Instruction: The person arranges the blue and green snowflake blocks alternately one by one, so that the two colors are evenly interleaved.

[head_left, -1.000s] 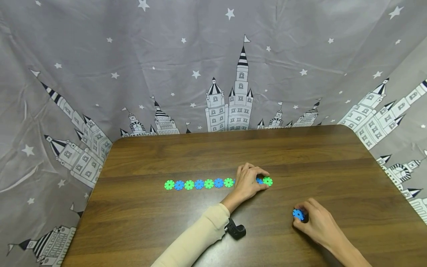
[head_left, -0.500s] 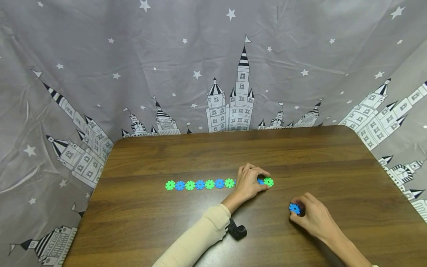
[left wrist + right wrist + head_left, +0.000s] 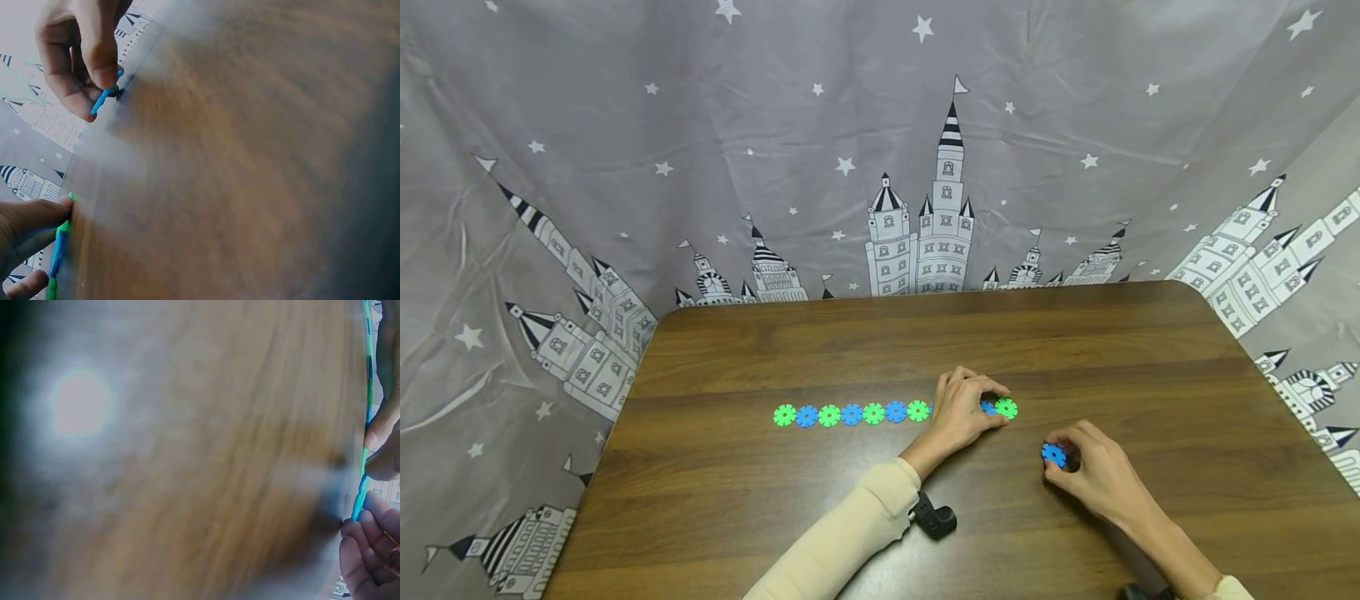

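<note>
A row of notched plastic discs (image 3: pixel 873 413), green and blue by turns, runs left to right across the table. My left hand (image 3: pixel 960 408) lies over the right part of the row and hides some of it. Its thumb and index finger pinch the green disc (image 3: pixel 1007 408) at the right end by its near and far edges. To the right and nearer to me, my right hand (image 3: pixel 1101 475) pinches a blue notched disc (image 3: pixel 1053 455) between thumb and fingers. That disc is tilted, apart from the row. The left wrist view shows the blue disc (image 3: pixel 105 95) close over the wood.
The brown wooden table (image 3: pixel 730 500) ends at its far edge against a grey curtain (image 3: pixel 775 125) printed with castles and stars. A black wrist device (image 3: pixel 936 517) hangs beside my left forearm.
My right hand has moved left and away from me, bringing the blue disc closer to the row's right end. The left hand keeps its grip on the green disc.
</note>
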The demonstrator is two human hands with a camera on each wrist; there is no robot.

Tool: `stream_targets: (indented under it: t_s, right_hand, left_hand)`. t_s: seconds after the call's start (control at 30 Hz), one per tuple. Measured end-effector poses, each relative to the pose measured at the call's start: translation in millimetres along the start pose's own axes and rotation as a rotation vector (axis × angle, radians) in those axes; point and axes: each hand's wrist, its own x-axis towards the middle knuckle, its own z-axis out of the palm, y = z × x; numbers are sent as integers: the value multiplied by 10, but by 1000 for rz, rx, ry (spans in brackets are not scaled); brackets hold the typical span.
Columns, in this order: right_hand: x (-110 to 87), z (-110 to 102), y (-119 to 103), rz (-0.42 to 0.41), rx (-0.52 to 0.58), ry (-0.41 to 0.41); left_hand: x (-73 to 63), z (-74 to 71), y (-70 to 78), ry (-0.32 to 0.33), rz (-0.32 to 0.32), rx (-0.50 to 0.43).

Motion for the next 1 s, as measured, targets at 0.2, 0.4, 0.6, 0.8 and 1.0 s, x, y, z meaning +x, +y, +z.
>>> stream_targets:
  t_s: [0.2,0.4,0.6,0.8,1.0]
  right_hand:
    - [81,32,16,-11,50,-7]
    - [168,41,26,-5,129,-7]
    - [236,48,51,30,140,-2]
    - [291,53,60,54,128,-4]
    - [342,71,77,67,119,-30]
  left_hand:
    - [-1,-2,-2,0,9,2]
    - [-2,-1,-4,-4,8,-4]
    - [2,-9,-1,-3,9,-12]
    - [9,-8,-8,3,12,-11]
    - [1,-2,-5,-3,14,1]
